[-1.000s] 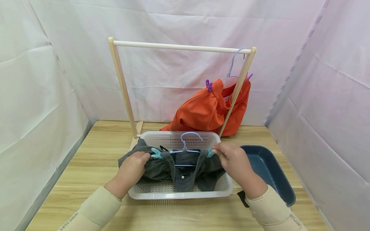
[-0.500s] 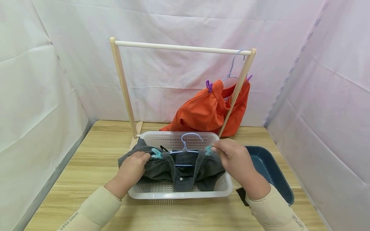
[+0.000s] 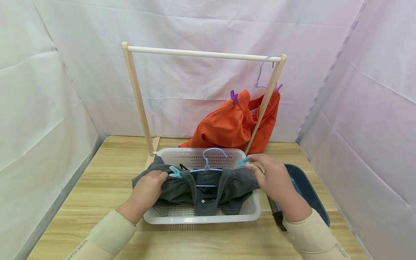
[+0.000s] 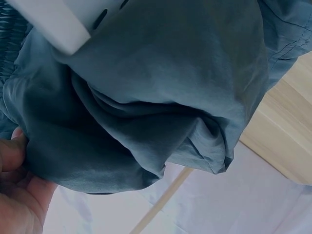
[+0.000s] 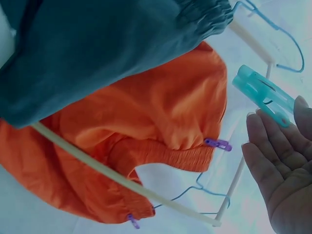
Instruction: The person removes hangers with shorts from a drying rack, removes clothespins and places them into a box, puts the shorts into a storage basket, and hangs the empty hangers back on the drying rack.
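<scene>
Dark grey shorts [image 3: 238, 184] with an elastic waistband lie across a white basket [image 3: 201, 219]. A pale blue hanger [image 3: 207, 167] sits in their waist, its hook standing up. My left hand [image 3: 146, 191] pinches the shorts' fabric on the left, fingertips right at a teal clothespin [image 3: 176, 172] clipped to the waistband. In the left wrist view, the left fingers [image 4: 13, 155] hold the edge of the cloth. My right hand [image 3: 273, 177] pinches a second teal clothespin [image 5: 263, 95] between thumb and fingers, held off the waistband above the basket's right end.
Behind the basket stands a wooden rack [image 3: 201, 53]. Orange shorts [image 3: 221, 126] hang at its right end on another blue hanger [image 3: 258, 74] with purple clothespins [image 3: 234, 97]. A navy tray [image 3: 308, 195] lies on the table to the right, partly behind my right forearm.
My right hand has drawn its clothespin off the waistband and rightward. The shorts' right side now spreads farther over the basket's edge. The left hand stays in place.
</scene>
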`<state>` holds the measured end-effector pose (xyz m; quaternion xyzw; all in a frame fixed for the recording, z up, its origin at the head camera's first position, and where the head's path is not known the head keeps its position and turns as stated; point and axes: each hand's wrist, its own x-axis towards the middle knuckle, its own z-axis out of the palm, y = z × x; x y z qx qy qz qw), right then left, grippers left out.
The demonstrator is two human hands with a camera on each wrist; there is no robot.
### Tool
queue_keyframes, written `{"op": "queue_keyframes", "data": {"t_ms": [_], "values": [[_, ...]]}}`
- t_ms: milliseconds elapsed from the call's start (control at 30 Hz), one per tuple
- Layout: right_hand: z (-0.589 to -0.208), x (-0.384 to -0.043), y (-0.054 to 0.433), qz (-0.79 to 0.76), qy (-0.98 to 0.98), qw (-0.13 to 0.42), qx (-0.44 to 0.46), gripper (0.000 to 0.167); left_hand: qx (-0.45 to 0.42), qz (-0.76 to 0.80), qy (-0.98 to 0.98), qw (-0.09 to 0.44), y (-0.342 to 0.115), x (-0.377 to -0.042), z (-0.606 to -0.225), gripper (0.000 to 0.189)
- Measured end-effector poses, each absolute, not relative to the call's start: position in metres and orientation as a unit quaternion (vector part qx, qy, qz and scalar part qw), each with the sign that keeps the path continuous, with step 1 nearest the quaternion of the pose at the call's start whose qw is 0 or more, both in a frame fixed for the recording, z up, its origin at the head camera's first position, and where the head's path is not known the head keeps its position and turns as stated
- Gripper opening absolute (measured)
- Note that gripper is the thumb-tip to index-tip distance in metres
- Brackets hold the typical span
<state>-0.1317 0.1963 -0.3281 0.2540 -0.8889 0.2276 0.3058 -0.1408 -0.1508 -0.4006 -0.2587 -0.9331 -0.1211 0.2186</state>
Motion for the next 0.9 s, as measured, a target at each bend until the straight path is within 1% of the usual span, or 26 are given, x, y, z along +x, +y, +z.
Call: {"op": "queue_keyframes", "data": {"t_ms": [300,433,600,900], "values": [[-0.331,-0.134,0.21,0.229,-0.918,0.258,0.197,0.035,-0.263,-0.129,-0.931,0.217,-0.153,-0.141,-0.4,0.028],[-0.335,-0.137,0.218,0.231,-0.928,0.237,0.17,0.035,-0.266,-0.133,-0.93,0.216,-0.154,-0.141,-0.4,0.028],[-0.341,-0.143,0.23,0.238,-0.943,0.199,0.121,0.034,-0.267,-0.132,-0.931,0.211,-0.155,-0.142,-0.4,0.028],[-0.355,-0.155,0.259,0.213,-0.965,0.139,0.064,0.041,-0.267,-0.128,-0.935,0.196,-0.154,-0.143,-0.398,0.027]]}}
